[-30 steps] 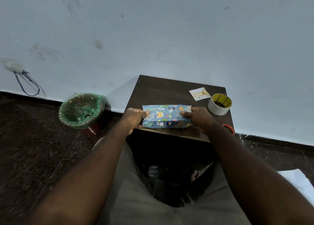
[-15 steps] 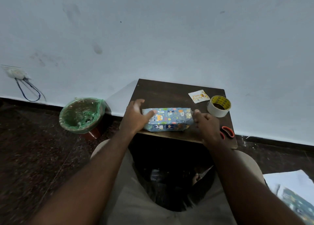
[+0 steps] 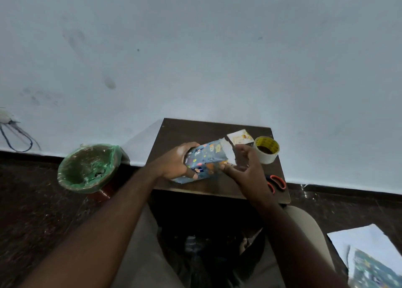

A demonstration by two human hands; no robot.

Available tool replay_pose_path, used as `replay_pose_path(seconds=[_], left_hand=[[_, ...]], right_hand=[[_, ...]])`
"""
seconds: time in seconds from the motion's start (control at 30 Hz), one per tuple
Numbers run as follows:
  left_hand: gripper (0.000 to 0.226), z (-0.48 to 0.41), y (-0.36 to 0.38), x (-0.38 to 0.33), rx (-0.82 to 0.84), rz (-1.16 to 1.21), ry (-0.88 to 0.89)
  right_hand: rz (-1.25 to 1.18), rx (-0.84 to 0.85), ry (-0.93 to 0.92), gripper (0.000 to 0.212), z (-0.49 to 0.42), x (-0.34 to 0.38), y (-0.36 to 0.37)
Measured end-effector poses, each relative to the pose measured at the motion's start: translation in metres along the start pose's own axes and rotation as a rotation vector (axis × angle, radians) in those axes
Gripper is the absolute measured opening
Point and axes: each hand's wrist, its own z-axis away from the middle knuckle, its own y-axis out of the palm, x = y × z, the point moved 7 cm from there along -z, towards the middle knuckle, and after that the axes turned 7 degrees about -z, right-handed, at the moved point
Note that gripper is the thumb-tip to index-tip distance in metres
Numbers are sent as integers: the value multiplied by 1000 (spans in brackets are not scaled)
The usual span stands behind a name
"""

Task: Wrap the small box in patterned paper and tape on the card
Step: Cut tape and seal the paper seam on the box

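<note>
While the left hand (image 3: pixel 174 163) grips the box (image 3: pixel 206 158), the right hand (image 3: pixel 248 167) touches it.

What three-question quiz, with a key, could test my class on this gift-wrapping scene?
1. True or false: the tape roll stands on the table, right of the card.
2. What does the left hand grip? A) wrapped box B) tape roll C) card
3. Fill in: the orange-handled ___ lie near the table's right edge.
Key: 1 true; 2 A; 3 scissors.
</note>
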Motion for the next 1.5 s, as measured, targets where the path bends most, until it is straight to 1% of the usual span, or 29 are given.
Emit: replay_pose_path(seconds=[0.03, 0.07, 0.1, 0.17, 0.2, 0.23, 0.27, 0.3, 0.4, 0.43, 0.5, 0.57, 0.67, 0.77, 0.83, 0.9, 1.0, 1.03, 1.2, 1.3, 1.4, 1.5], left_hand=[[89, 3, -3, -3, 18, 182, 8], [87, 7, -5, -8, 49, 325, 10], [85, 10, -4, -13, 80, 412, 9], [84, 14, -1, -24, 142, 505, 20], [84, 15, 1, -30, 172, 541, 46], [84, 15, 2, -32, 184, 564, 66], [80, 15, 2, -34, 167, 569, 74], [73, 13, 0, -32, 116, 558, 67], [48, 13, -5, -28, -136, 535, 53], [45, 14, -3, -25, -215, 579, 39], [46, 17, 5, -19, -340, 702, -12], [46, 23, 14, -17, -409, 812, -38], [42, 31, 19, -19, -403, 943, -28], [35, 33, 15, -18, -391, 953, -47], [34, 32, 11, -19, -375, 917, -56], [34, 30, 8, -21, -362, 895, -58], [35, 31, 6, -23, -366, 946, -37], [36, 30, 6, -22, -364, 958, -46], [30, 27, 5, -14, -324, 888, -95], [29, 25, 5, -13, -281, 871, -112], [27, 24, 3, -14, -251, 850, -110], [24, 22, -1, -14, -260, 838, -109]], right_hand=[[-127, 0, 30, 76, 0, 6, -4], [-252, 42, 93, 86, 0, 9, -3], [-350, 112, 162, 89, 0, 11, 1], [-443, 259, 227, 80, 2, 19, 12], [-463, 307, 221, 72, 2, 25, 17], [-464, 320, 201, 65, 3, 30, 20], [-452, 307, 179, 62, 4, 35, 22], [-422, 268, 154, 61, 4, 37, 23], [-312, 52, 115, 67, 7, 36, 23], [-266, -11, 114, 69, 10, 34, 24], [-177, -75, 122, 69, 18, 31, 30], [-109, -90, 106, 66, 26, 33, 36], [6, -89, 51, 57, 30, 37, 40], [68, -64, 38, 45, 29, 41, 43], [40, -23, 45, 35, 28, 44, 44], [-27, 12, 87, 20, 25, 47, 44], [-112, 13, 178, 37, 15, 49, 37], [-136, 27, 215, 38, 10, 48, 36], [-162, 57, 280, 17, -12, 40, 29], [-144, 98, 308, 14, -21, 40, 31], [-117, 144, 356, 26, -29, 38, 34], [-117, 206, 385, 34, -36, 41, 39]])
